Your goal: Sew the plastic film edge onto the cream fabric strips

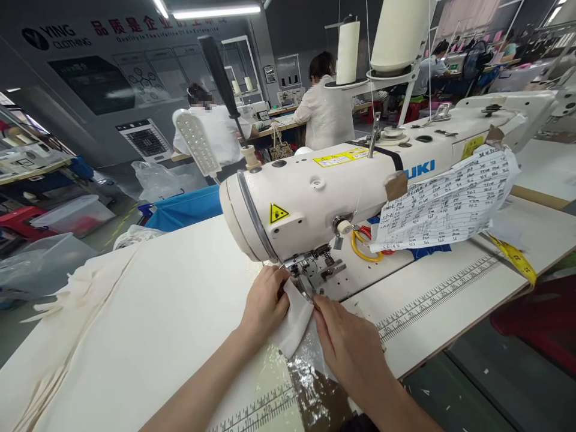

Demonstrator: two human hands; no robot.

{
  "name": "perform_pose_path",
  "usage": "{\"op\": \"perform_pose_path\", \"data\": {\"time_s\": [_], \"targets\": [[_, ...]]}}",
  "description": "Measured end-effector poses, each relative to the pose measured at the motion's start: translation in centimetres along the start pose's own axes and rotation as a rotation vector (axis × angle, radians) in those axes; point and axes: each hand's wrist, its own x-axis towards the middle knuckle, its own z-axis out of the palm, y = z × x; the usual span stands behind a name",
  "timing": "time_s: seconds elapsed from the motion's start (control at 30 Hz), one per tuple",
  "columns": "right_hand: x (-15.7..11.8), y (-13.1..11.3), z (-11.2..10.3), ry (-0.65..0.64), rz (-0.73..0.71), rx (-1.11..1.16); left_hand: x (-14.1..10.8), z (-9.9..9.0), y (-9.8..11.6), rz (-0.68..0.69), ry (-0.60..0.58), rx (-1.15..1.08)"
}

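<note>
A small piece of white fabric [294, 321] lies under the needle area of a white sewing machine [288, 207]. My left hand [265, 300] is closed on the fabric's left side, its fingertips close to the presser foot. On the right, my right hand [346, 336] pinches the fabric's edge with thumb and forefinger beside the metal parts below the needle. The fabric's front end hangs toward me over a shiny, clear-taped patch [315, 384] of the table. The exact spot under the foot is partly hidden by my left fingers.
Cream fabric pieces [81, 312] are stacked at the table's left. Yellow-handled scissors [362, 249] lie behind the needle area. A handwritten sheet [450, 201] hangs on the machine; a yellow tape measure [515, 261] is at right. Thread cones [348, 54] stand above. People [328, 108] sit beyond.
</note>
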Motion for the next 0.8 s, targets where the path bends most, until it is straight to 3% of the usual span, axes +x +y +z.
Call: {"op": "perform_pose_path", "data": {"time_s": [0.27,0.63,0.8], "targets": [[0.0,0.03,0.1,-0.013,0.017,0.002,-0.1,-0.56,-0.5,-0.032,0.009,-0.067],[0.01,-0.09,0.19,-0.064,0.029,-0.052,0.26,-0.82,-0.26,0.429,0.056,0.19],[0.08,-0.22,0.32,-0.031,0.014,-0.063,0.25,-1.07,-0.1,0.428,-0.004,0.177]]}}
